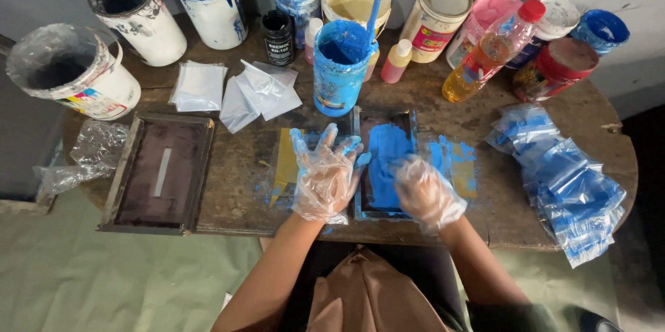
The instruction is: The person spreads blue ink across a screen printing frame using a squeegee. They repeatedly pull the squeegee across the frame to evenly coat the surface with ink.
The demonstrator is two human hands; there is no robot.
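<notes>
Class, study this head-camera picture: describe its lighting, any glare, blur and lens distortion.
Head view: soft, even light with faint shadows; mild glare on the plastic gloves of the left hand and right hand and on the stack of blue-printed bags; the right hand looks slightly smeared; wide-angle bending bows the round table edge and tilts the paint buckets outward.

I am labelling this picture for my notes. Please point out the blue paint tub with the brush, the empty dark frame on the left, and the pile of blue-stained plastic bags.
Blue paint tub (337,77), head view, on its outer wall.
Dark frame (161,172), head view, on its mesh.
Plastic bags (568,190), head view, middle of the pile.
</notes>
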